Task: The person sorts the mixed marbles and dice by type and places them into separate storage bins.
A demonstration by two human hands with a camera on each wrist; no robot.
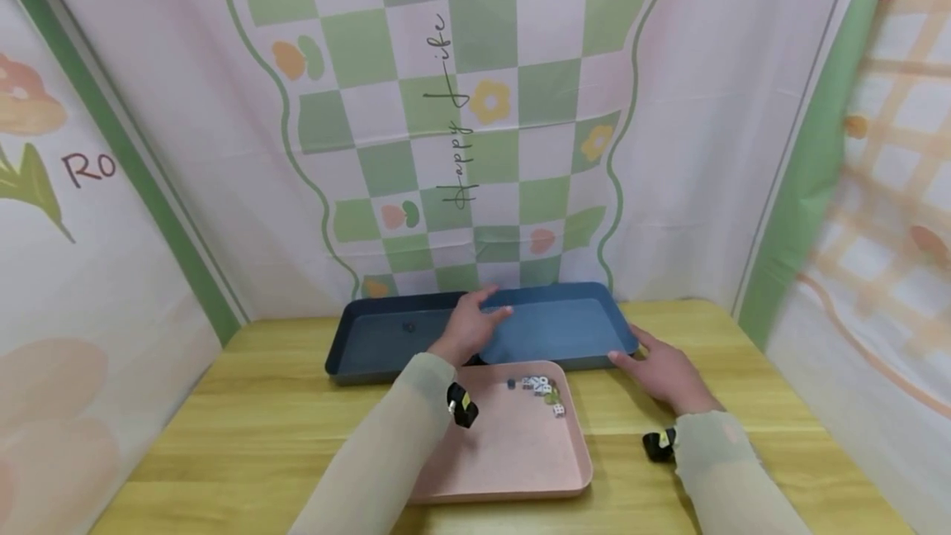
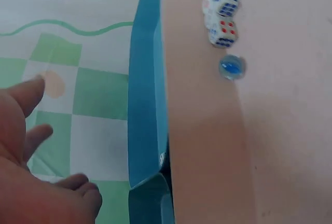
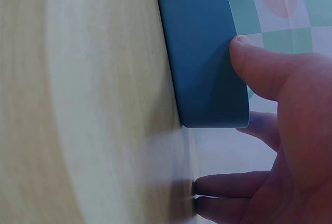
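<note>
A long blue tray lies at the back of the table, and a pink tray sits right in front of it. Several white dice and a blue bead are bunched in the pink tray's far right corner. My left hand hovers over the middle of the blue tray with its fingers spread and nothing in it. My right hand rests on the table at the blue tray's right front corner. Its thumb presses on the tray's outer wall.
The wooden table is closed in by patterned cloth walls at the back and on both sides. A small dark object lies in the left half of the blue tray.
</note>
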